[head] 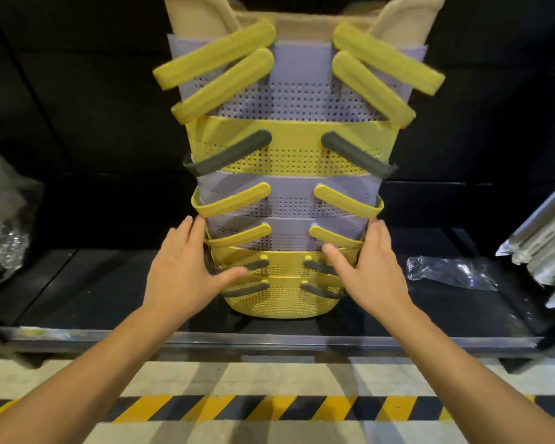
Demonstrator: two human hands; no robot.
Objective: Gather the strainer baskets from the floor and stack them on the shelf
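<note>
A tall stack of nested strainer baskets stands on the black shelf. It mixes yellow, lilac and beige baskets with yellow and dark grey handles. The bottom yellow basket rests on the shelf board. My left hand presses flat against the stack's lower left side, thumb on the front. My right hand holds the lower right side the same way. Both hands clasp the stack between them.
Crumpled clear plastic wrap lies on the shelf to the right, with silvery wrapped goods beyond it. More plastic-wrapped items sit at the left. A metal shelf edge and yellow-black floor tape run below.
</note>
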